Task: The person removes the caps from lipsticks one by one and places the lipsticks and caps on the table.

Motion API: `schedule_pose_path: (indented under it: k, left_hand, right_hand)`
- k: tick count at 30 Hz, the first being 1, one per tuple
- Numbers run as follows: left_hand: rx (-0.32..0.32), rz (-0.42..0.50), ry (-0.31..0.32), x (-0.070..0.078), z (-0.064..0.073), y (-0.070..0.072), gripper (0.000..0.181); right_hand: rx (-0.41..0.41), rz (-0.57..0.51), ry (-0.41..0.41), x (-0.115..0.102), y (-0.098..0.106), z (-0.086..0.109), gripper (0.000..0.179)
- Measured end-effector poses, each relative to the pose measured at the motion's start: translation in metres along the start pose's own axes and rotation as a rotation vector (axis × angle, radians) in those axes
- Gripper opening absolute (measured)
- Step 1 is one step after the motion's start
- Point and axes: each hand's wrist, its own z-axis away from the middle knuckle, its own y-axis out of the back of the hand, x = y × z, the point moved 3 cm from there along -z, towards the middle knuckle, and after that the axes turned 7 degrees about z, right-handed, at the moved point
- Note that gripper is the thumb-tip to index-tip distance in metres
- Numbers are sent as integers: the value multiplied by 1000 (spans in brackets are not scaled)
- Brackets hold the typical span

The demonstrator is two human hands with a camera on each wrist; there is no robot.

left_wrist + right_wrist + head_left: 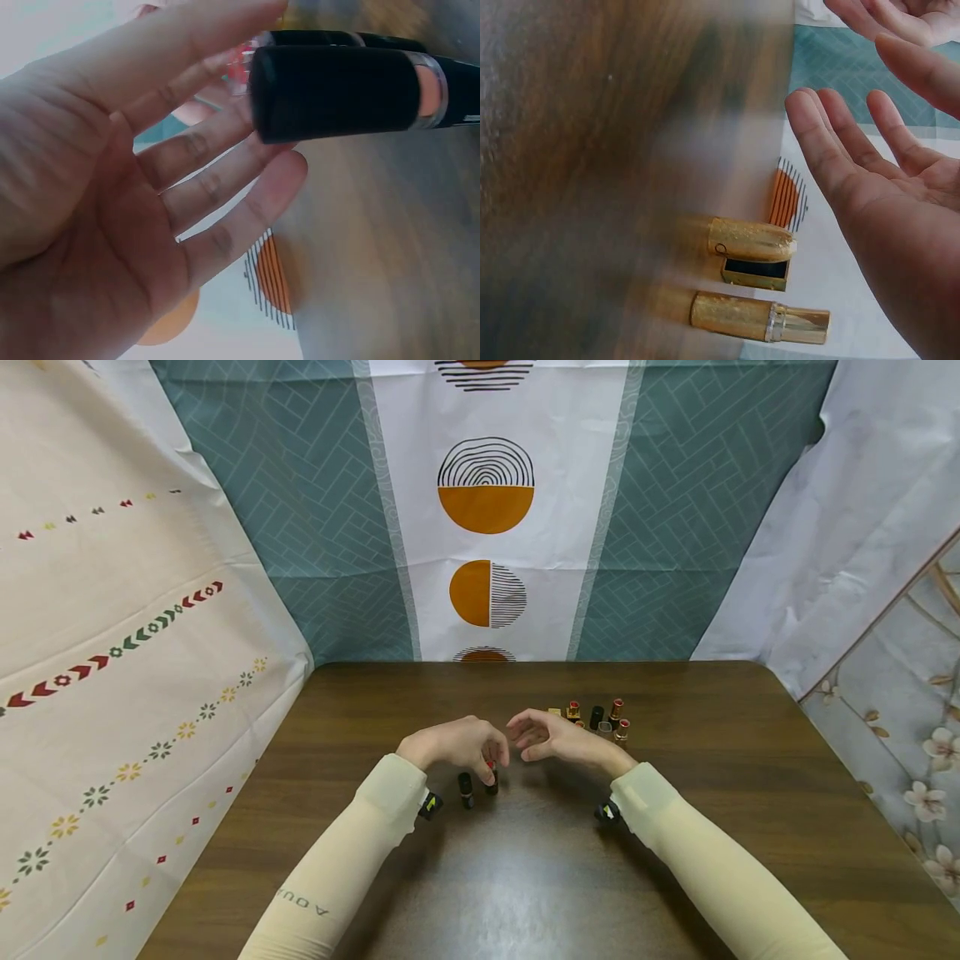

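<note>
My left hand [467, 745] is over the table with loosely bent fingers and nothing gripped. Just below it stand a black capped lipstick [467, 790] and a dark lipstick with a red tip [492, 783]; the thumb overlaps the red-tipped one in the head view. In the left wrist view the black lipstick [337, 91], with a pale band, crosses in front of the spread fingers [247, 217]. My right hand [558, 742], fingers relaxed and holding nothing, faces the left one across a small gap. Its fingers [817, 135] are bare in the right wrist view.
Beyond the right hand several lipsticks stand together: gold ones with red tips [573, 710], a black one [596, 718] and a clear cap [604, 727]. The right wrist view has gold tubes [735, 315] and a gold square case [756, 276]. Patterned cloth [495, 593] hangs behind the wooden table [360, 693].
</note>
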Motion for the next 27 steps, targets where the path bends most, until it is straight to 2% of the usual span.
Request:
schedule_pose_path:
  k: [6,12,19,27]
  left_hand:
    - [49,-49,-16,-4,-1,0,14]
    - [112,-59,-42,-6,0,5,11]
    - [181,-19,-67,-5,1,15,9]
    - [270,39,-67,-2,3,21,8]
  right_hand:
    - [1,-13,3,4,-5,-3,56]
    - [-15,-14,-2,8,-12,-5,53]
    - [-14,-30,-2,10,-15,-8,45]
    - [17,-12,-30,13,-19,-12,46]
